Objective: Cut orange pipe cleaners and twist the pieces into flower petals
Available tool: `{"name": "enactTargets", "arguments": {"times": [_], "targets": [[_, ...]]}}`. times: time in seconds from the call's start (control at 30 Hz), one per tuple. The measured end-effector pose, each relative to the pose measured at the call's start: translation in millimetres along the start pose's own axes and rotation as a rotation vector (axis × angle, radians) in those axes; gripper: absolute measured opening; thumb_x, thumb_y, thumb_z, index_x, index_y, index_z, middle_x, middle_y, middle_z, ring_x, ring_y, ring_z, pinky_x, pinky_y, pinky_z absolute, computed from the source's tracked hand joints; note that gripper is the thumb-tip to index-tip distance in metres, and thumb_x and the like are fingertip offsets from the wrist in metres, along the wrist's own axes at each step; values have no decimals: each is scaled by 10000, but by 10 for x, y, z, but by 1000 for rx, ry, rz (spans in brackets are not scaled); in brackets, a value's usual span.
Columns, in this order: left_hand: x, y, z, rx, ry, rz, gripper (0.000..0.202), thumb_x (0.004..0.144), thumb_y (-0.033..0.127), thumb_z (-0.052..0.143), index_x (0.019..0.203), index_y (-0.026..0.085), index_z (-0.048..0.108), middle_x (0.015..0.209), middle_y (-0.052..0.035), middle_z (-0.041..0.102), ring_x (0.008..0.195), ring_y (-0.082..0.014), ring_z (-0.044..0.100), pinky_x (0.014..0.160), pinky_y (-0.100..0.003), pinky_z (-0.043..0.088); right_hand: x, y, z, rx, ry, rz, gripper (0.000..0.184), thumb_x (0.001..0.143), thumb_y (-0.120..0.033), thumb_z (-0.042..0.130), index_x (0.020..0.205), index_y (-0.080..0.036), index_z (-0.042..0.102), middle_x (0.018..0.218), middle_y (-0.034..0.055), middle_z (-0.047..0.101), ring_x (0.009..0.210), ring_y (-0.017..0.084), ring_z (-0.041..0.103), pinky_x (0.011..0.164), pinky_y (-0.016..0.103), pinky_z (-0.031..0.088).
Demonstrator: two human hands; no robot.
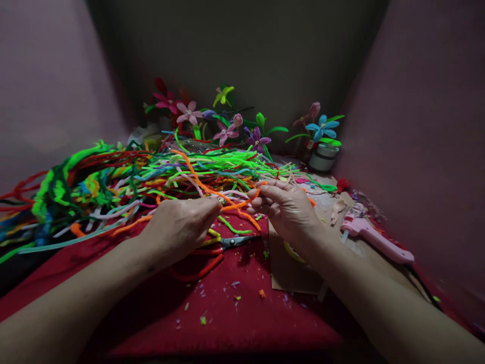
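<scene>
Orange pipe cleaners (237,206) stretch between my two hands, crossing each other in the middle. My left hand (185,220) is closed, its thumb and fingers pinching one part of the orange fuzzy stems. My right hand (282,205) pinches another part between thumb and forefinger, the other fingers curled loosely. One orange length rises to the upper left, and another end hangs down to the right. Beneath the left hand lies a pair of scissors (231,242) with red and yellow handles, blades pointing right. Part of its handle is hidden by the hand.
A large heap of coloured pipe cleaners (212,164) spreads behind and to the left. Pipe-cleaner flowers (189,113) stand at the back, with a jar (324,156) at right. A pink glue gun (379,237) rests beside cardboard (291,275). Fuzz scraps dot the red cloth (227,328).
</scene>
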State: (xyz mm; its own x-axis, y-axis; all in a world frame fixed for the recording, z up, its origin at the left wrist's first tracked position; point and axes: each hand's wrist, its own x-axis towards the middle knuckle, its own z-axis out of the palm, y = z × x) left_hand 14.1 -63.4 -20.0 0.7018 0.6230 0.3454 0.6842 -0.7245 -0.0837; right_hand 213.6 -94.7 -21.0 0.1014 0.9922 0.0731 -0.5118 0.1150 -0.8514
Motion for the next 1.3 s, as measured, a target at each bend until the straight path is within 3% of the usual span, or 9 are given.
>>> {"name": "enactTargets", "arguments": {"times": [0.53,0.67,0.77,0.9,0.93,1.0,1.07,1.17,1.3], "targets": [[-30,-69,22,183,128,112,139,849,173,434,787,184,558,660,3,620,563,-147,566,456,-259,230,-17,-4,17,-36,-19,-50,57,741,-134,595,721,-155,546,631,29,681,478,107,599,537,275,553],[-21,-103,45,186,132,121,132,845,191,455,772,184,565,660,2,605,566,-156,556,455,-259,244,-4,15,-15,-87,28,-87,68,697,-152,647,712,-152,580,630,-12,642,495,93,592,514,239,529],[12,-96,11,160,185,153,152,857,217,465,827,174,608,748,-35,624,659,-183,568,543,-281,349,0,23,-20,-126,74,-97,71,665,-143,668,674,-148,597,585,-40,592,465,63,539,448,184,475],[22,-30,-158,-23,374,187,211,851,256,518,1000,146,619,986,-117,611,894,-232,539,780,-360,406,10,29,-17,-136,87,-66,77,656,-137,665,671,-147,590,579,-26,605,472,77,552,465,202,487],[7,-19,-198,-125,330,232,171,850,243,518,953,151,620,946,-96,611,864,-205,538,767,-328,410,15,33,-21,-129,86,-64,83,652,-133,667,673,-149,588,578,-25,608,480,81,561,478,209,496],[-36,-21,-237,-257,40,303,129,863,219,482,855,185,606,846,-43,600,763,-153,538,670,-257,403,27,44,-34,-115,79,-67,91,646,-124,671,669,-151,587,577,-27,608,490,81,567,490,210,501],[-83,-48,-206,-210,-254,306,110,846,243,498,789,209,584,783,-15,589,687,-145,527,605,-252,376,39,58,-50,-109,66,-79,90,648,-119,671,666,-154,590,581,-29,609,493,78,567,489,204,497],[-127,-84,-90,-150,-375,223,86,816,194,485,761,211,550,753,-4,581,605,-139,491,556,-264,341,50,76,-74,-114,48,-90,84,657,-124,669,671,-159,594,594,-31,608,494,77,572,489,205,493],[-137,-51,1,-185,-383,145,133,785,125,449,705,206,518,695,-8,579,522,-125,438,510,-276,307,62,75,-88,-137,40,-75,93,648,-136,684,675,-162,600,608,-34,603,508,81,584,503,214,492]]}}
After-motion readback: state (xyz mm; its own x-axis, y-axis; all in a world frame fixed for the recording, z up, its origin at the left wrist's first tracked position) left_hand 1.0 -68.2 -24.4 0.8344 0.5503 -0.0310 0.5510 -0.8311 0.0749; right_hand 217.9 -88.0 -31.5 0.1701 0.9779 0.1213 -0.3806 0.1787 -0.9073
